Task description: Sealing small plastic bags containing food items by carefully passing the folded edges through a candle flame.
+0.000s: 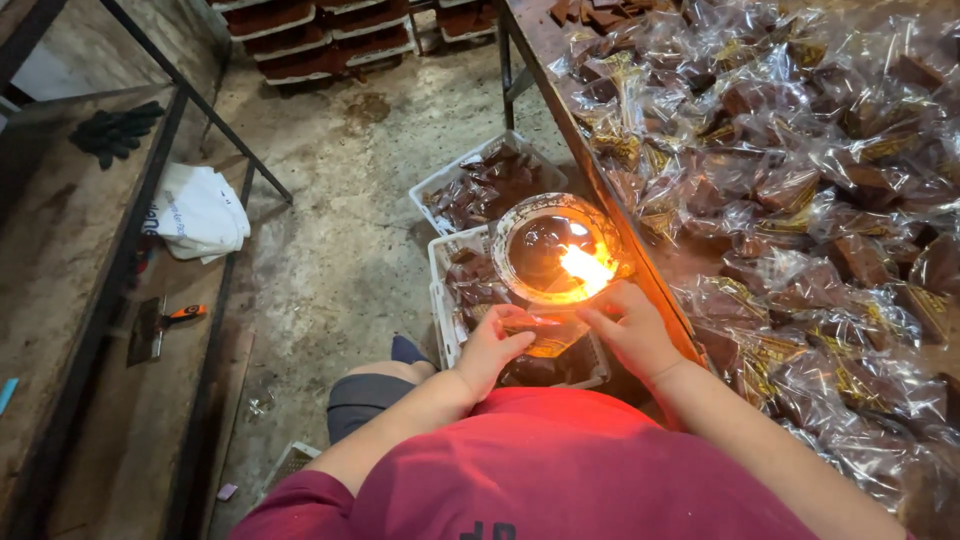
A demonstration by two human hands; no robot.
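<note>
Rough concrete floor (330,230), crinkly clear packet (548,335)

The person is sitting and looking down at their own two arms. Both arms are bare and are reaching forward from short red sleeves. The left arm is coming in from the lower left and is bending a little at the wrist. The left hand (492,348) is curling its fingers, with the fingertips pinching toward the right. The right arm is stretching in from the lower right. The right hand (632,325) is turning its back up, and its fingers are pinching toward the left. The two hands are staying close together, fingertips almost meeting. One bare knee is showing below the left arm.
</note>
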